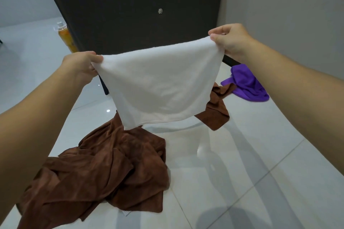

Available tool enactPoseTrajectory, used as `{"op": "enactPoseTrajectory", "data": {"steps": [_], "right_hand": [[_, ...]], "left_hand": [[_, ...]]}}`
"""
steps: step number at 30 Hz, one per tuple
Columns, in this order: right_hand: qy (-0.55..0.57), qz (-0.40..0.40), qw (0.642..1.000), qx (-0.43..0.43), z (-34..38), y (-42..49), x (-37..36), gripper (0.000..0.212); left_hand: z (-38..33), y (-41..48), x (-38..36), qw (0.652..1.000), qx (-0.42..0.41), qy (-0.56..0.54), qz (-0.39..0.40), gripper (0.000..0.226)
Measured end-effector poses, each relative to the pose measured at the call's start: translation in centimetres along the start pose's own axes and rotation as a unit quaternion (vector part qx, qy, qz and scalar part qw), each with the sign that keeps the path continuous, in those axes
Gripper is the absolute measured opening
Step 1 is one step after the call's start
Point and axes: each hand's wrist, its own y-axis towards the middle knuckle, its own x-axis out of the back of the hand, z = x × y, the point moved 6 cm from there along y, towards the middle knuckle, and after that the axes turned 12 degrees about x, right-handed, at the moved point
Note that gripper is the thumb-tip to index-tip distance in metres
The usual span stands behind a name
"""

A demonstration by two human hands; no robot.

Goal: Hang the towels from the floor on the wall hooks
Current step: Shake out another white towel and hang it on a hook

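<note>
Grip: the left hand pinches one top corner of the white towel between thumb and curled fingers. The right hand pinches the other top corner the same way. The top edge is stretched between them.
Floor: pale glossy tiles, carrying all the other cloths.
Panel: a dark upright face at the floor's far edge, straight ahead of the hands.
Brown heap: crumpled on the floor toward its near left, below the held towel.
White towel: lifted clear of the floor and hanging flat in front of the panel. Its lower edge is above the brown heap, apart from it.
Brown piece: on the floor behind the white towel's right side. I cannot tell whether it is joined to the heap.
Purple towel: bunched on the floor at the far right, near the wall.
Bottle: orange, standing at the panel's left edge.
Hook: a small round metal fitting high on the panel, above the held towel, with nothing on it.
Done: by my reading only the pick-up of the first towel; no towel is seen hung.
Left: lifting the white towel onto the hook, then the brown and purple cloths. Only one hook shows, so where the others would go is unknown.
</note>
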Motion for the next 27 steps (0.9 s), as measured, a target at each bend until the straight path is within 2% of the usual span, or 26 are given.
{"op": "enactPoseTrajectory", "data": {"steps": [6,10,14,16,20,23,27], "right_hand": [[0.026,-0.005,1.0,0.013,-0.2,-0.2,-0.1,0.019],[0.064,-0.035,0.997,-0.009,-0.3,-0.6,0.0,0.018],[0.08,-0.097,0.992,-0.026,-1.2,-1.0,0.6,0.013],[0.09,-0.093,0.991,-0.034,-1.7,-1.1,0.6,0.017],[0.093,-0.034,0.994,-0.049,-2.0,-1.4,0.0,0.021],[0.102,-0.054,0.993,-0.031,-1.8,-1.6,0.1,0.026],[0.132,-0.101,0.986,-0.019,-1.8,-1.7,0.6,0.018]], "left_hand": [[0.4,-0.2,-0.1,0.998,-0.011,-0.068,-0.001,0.041],[0.1,-0.9,-0.6,0.996,-0.031,-0.082,0.018,0.034],[-0.6,-1.2,-0.5,0.995,-0.092,-0.029,-0.012,0.031],[-1.1,-1.1,-0.3,0.992,-0.12,-0.004,-0.035,0.03],[-1.6,-1.1,0.1,0.977,-0.182,0.074,-0.087,0.029],[-1.6,-1.6,0.3,0.957,-0.228,0.121,-0.13,0.027],[-1.2,-2.0,0.4,0.945,-0.255,0.137,-0.153,0.024]]}}
